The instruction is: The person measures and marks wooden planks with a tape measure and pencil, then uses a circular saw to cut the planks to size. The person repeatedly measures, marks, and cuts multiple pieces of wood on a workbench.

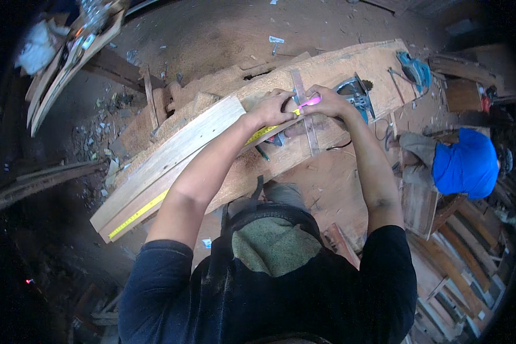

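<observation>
A yellow tape measure blade [140, 213] stretches along a pale wooden board [175, 152] from its near left end up to my hands. My left hand [276, 108] is closed at the blade, fingers bent over the board and thumb beside the tape. My right hand [329, 103] is closed around a small bright pink thing [311, 101] at the tape's far end; whether it is the tape's case or a marker I cannot tell. Under and between the hands, a flat metal strip [311, 136] lies across the wood.
Beneath lies a large sawdust-covered slab [378, 56]. On it sit a circular saw [358, 97] and a teal power tool [415, 71]. A person in a blue shirt [465, 163] is at the right. Stacked boards [461, 246] lie lower right; more planks [77, 63] stand upper left.
</observation>
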{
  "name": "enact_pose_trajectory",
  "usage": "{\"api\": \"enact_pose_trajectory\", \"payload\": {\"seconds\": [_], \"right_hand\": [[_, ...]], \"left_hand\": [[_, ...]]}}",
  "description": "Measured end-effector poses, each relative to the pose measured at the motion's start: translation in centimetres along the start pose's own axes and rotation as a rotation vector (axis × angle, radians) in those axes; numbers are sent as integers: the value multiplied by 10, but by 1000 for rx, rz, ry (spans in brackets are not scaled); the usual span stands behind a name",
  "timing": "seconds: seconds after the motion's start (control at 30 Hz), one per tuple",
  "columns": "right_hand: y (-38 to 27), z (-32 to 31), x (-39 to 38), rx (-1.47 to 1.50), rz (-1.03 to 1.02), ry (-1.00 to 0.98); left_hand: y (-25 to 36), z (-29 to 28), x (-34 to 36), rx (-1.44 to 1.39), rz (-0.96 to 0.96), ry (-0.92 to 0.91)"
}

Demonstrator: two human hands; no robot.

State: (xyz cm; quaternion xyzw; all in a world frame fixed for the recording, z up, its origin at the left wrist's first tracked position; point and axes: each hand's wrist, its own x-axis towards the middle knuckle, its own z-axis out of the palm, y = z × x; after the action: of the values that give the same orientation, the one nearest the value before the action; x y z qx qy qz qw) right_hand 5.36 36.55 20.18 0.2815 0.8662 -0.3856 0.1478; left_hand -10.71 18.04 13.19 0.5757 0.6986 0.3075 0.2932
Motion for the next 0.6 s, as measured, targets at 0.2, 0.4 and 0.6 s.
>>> {"api": "enact_pose_trajectory", "payload": {"seconds": [0.2, 0.4, 0.6], "right_hand": [[11, -7, 1, 18, -42, 5], [28, 2, 12, 41, -24, 42], [28, 5, 3, 95, -4, 104]], "left_hand": [[-10, 13, 54, -188, -209, -443], [-14, 3, 63, -400, -282, -582], [-17, 8, 66, -374, -273, -579]]}}
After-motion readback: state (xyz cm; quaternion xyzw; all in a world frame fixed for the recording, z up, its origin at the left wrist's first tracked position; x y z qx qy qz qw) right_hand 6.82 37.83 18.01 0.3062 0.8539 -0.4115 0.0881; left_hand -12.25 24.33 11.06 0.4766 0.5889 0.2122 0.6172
